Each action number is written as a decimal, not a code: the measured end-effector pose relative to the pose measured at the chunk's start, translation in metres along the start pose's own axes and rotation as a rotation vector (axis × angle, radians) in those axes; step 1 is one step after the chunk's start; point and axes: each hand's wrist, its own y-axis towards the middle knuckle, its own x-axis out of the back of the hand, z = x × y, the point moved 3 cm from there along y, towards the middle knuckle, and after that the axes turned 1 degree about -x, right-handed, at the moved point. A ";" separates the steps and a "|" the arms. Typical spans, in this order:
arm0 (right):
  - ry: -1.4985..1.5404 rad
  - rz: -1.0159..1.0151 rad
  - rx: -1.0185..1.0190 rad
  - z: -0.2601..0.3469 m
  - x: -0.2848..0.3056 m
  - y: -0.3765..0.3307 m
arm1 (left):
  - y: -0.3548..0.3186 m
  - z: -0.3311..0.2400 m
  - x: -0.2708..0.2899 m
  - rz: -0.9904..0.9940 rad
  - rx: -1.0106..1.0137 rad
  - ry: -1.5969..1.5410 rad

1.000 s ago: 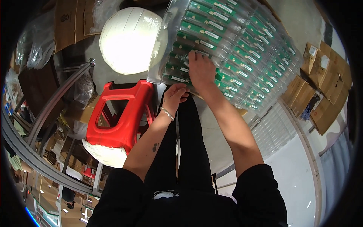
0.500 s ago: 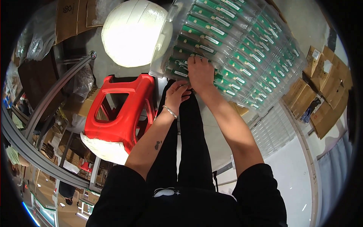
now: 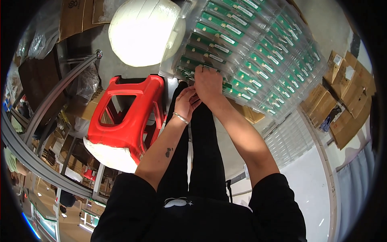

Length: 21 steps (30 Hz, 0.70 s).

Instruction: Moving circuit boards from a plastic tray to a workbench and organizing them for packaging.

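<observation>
A clear plastic tray (image 3: 189, 38) holds rows of narrow green circuit boards (image 3: 223, 39), each with a white label. My right hand (image 3: 209, 85) is at the tray's near-left edge, its back toward me and its fingers bent down over the boards; its fingertips and whatever they grip are hidden. Just below and to the left, my left hand (image 3: 187, 101) has its fingers curled in close beside my right hand. I cannot make out what lies between its fingers. Thin pale leads show among the boards left of my right hand's fingers.
A red plastic stool (image 3: 121, 121) stands to the left, beside a bright white round seat (image 3: 145, 34). A metal rail frame (image 3: 60, 94) curves along the far left. Flattened cardboard boxes (image 3: 350, 97) lie at right, and stacked clear trays (image 3: 292, 135) sit below the boards.
My right hand has shifted slightly toward me and left along the tray edge. My left hand has come up against it, its fingers more closed than before.
</observation>
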 end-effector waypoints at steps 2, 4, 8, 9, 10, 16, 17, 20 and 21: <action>0.002 -0.011 0.000 -0.004 0.000 -0.001 | 0.001 -0.001 0.002 -0.008 -0.014 0.009; 0.014 -0.029 0.016 -0.006 0.000 -0.007 | 0.002 -0.001 0.004 -0.019 -0.014 0.007; 0.050 -0.052 0.027 -0.004 -0.005 -0.011 | 0.003 0.001 0.010 -0.057 -0.020 0.006; 0.050 -0.053 0.024 -0.004 -0.006 -0.010 | 0.004 0.002 0.011 -0.069 0.004 0.017; 0.019 -0.033 0.016 -0.003 -0.007 -0.009 | 0.004 0.003 0.011 -0.062 -0.012 0.017; 0.129 0.054 -0.004 -0.007 0.025 -0.006 | -0.008 -0.004 0.008 -0.118 -0.103 0.069; 0.181 0.126 -0.038 -0.010 0.033 -0.006 | -0.012 -0.011 0.007 -0.095 -0.162 0.067; 0.414 0.185 -0.057 -0.012 0.054 -0.012 | -0.016 -0.038 -0.014 0.337 -0.330 -0.087; 0.585 0.173 -0.027 -0.011 0.058 -0.013 | -0.019 -0.044 -0.022 0.525 -0.334 -0.132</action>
